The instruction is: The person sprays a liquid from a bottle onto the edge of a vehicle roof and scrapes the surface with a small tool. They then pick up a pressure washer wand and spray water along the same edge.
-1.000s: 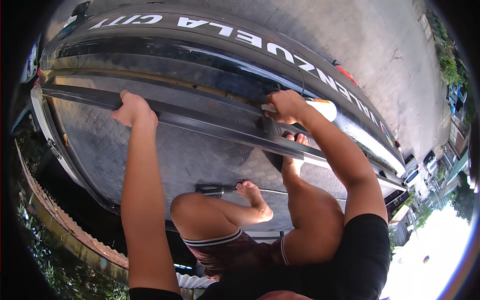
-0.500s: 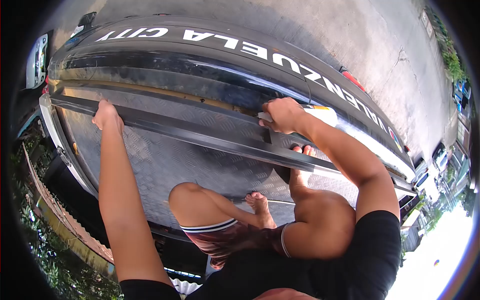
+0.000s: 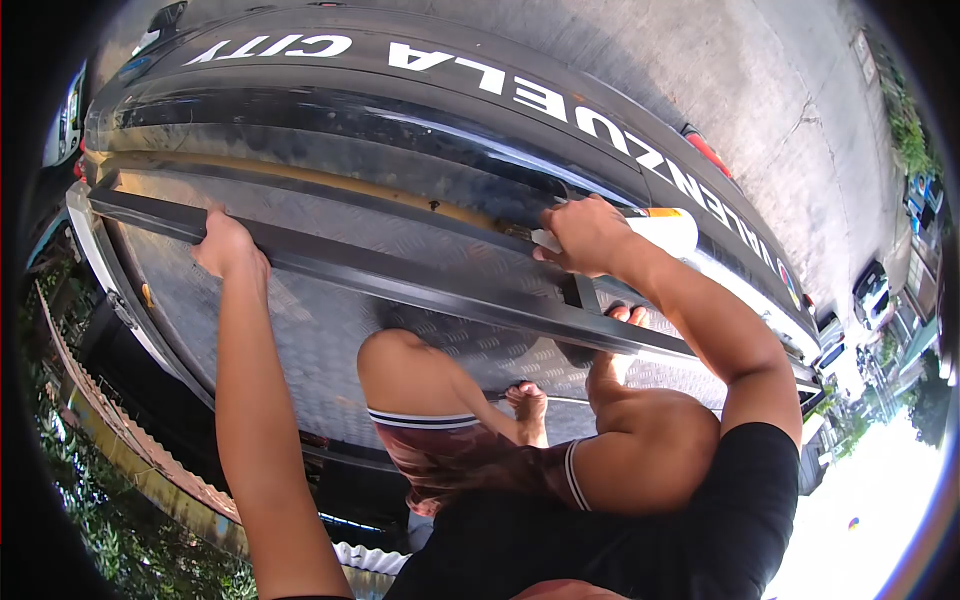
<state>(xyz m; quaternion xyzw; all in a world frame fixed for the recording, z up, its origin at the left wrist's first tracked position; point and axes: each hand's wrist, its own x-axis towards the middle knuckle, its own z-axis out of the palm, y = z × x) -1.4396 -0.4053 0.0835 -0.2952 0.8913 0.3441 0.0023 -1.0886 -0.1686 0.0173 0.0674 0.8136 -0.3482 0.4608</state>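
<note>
A long dark metal frame [image 3: 400,276] lies across the checkered metal floor [image 3: 330,340], its two parallel bars joined by short crosspieces. My left hand [image 3: 230,245] is wrapped round the near bar, close to the frame's left end. Over the far bar, right of the middle, my right hand [image 3: 583,236] is closed on a whitish object that shows only as a small piece at its fingers. A white bottle [image 3: 662,232] with an orange mark shows just behind the right wrist; whether the hand holds it is unclear.
The truck bed's dark side wall [image 3: 380,130] with white lettering curves along the far side. My bare foot [image 3: 528,405] rests on the floor, the other against the near bar. Concrete ground [image 3: 760,90] lies beyond, with a parked car [image 3: 872,290] at the right.
The whole view has shifted slightly. Against the frame, my left hand keeps nearly the same place, while the right hand stays by the far bar with its fingers bent.
</note>
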